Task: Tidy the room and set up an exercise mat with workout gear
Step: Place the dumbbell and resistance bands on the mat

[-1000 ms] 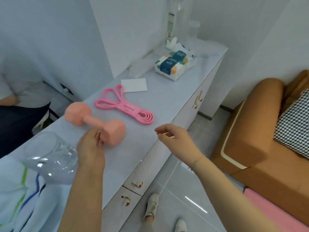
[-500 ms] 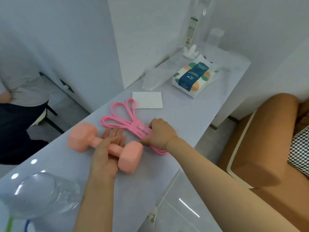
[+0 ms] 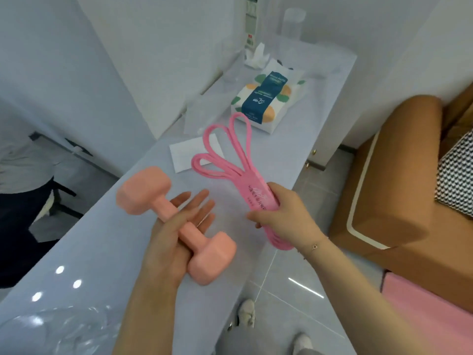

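A pink dumbbell [image 3: 143, 190] lies across the palm of my left hand [image 3: 169, 242], just above the white counter [image 3: 102, 252]. The fingers are stretched out under its handle. My right hand [image 3: 284, 219] is closed around the labelled middle of a folded pink resistance band [image 3: 256, 190]. The band is lifted off the counter, its loops fanning up and away from me. A pink mat [image 3: 422, 303] shows at the lower right, beside the sofa.
On the counter lie a white card [image 3: 184, 152], a tissue pack [image 3: 266, 98], a clear jar [image 3: 293, 24] at the back and a clear plastic bottle [image 3: 64, 329] near me. A brown sofa [image 3: 399, 201] with a checked cushion [image 3: 458, 175] stands right. A person [image 3: 20, 188] sits at the left.
Both hands reached down to the counter. My right hand has picked up the band and raised it. My left hand has slid under the dumbbell and lifted it.
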Demonstrator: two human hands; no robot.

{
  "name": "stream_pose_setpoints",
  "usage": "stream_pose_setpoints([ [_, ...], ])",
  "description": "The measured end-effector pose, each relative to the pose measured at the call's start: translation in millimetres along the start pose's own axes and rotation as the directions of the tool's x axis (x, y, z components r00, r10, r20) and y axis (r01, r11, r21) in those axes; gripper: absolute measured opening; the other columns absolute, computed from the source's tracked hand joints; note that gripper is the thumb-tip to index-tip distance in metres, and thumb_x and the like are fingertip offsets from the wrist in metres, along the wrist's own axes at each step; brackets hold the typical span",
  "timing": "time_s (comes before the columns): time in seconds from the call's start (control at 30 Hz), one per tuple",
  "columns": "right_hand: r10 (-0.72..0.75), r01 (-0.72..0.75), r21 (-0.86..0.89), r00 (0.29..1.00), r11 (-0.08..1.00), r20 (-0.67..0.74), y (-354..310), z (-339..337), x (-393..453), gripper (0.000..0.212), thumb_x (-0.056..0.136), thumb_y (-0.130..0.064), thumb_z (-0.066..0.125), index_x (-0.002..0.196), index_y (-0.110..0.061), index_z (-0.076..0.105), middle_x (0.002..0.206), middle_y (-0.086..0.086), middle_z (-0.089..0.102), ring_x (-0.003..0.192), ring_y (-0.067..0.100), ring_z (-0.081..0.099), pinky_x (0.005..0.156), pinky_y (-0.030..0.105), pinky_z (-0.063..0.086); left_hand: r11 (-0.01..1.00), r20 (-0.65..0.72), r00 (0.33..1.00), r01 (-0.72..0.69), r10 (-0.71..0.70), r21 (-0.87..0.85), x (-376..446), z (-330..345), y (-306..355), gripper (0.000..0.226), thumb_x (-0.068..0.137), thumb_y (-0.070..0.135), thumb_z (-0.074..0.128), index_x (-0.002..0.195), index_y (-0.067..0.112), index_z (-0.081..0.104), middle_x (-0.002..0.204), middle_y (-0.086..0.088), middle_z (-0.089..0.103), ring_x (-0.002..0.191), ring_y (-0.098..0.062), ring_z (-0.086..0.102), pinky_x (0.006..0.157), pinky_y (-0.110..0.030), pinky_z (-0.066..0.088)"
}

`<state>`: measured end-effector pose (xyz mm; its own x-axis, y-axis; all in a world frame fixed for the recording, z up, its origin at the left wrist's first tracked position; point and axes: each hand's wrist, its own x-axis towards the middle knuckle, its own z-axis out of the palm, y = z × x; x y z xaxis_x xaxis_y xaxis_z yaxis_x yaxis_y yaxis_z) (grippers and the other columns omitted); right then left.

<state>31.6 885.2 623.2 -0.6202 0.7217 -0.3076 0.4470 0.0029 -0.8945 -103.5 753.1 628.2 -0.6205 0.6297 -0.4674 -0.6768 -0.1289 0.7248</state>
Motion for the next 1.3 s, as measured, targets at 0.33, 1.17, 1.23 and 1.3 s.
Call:
stream_pose_setpoints([
  [0.33,0.286,-0.006,0.649,0.901,0.761,-0.327,89,-145,-79,0.013,0.090,-0.018,0.061,0.096,-0.007,0.064,0.074,0.009,0.070,0.062,0.021,0.066,0.052,0.024,0.049,0.848,0.183,0.886,0.322,-0.427,0.421,-7,151,-114,0.025,0.072,0.040,0.059,0.069,0.020,0.045,0.048,0.006,0.039,0.036,-0.007,0.036,0.037,-0.017,0.034],
  [1.17,0.933,0.284,0.913,0.124,0.292,-0.337,567,-459,-270,0.026,0.086,0.000,0.063,0.110,-0.007,0.061,0.097,0.011,0.066,0.075,0.013,0.061,0.062,0.016,0.053,-0.165,-0.051,0.403,-0.254,-0.914,0.953,-66,469,-749,0.006,0.093,0.013,0.055,0.088,0.016,0.053,0.059,0.000,0.048,0.050,-0.012,0.045,0.050,-0.025,0.039],
  [1.23,0.962,0.302,0.927,0.089,0.222,-0.259,602,-459,-261,0.029,0.087,0.001,0.061,0.115,-0.002,0.060,0.101,0.014,0.064,0.077,0.015,0.059,0.062,0.019,0.050,-0.227,-0.087,0.360,-0.368,-0.929,0.902,-54,474,-804,0.005,0.092,0.011,0.053,0.090,0.015,0.052,0.061,-0.001,0.047,0.051,-0.013,0.044,0.049,-0.024,0.038],
  [1.3,0.983,0.373,0.915,0.042,0.152,-0.180,652,-456,-241,0.030,0.087,0.003,0.059,0.117,0.003,0.058,0.104,0.017,0.063,0.078,0.018,0.058,0.064,0.023,0.048,-0.295,-0.136,0.349,-0.453,-0.927,0.841,-36,479,-867,0.006,0.090,0.009,0.053,0.093,0.014,0.050,0.063,-0.002,0.046,0.053,-0.014,0.043,0.049,-0.023,0.037],
])
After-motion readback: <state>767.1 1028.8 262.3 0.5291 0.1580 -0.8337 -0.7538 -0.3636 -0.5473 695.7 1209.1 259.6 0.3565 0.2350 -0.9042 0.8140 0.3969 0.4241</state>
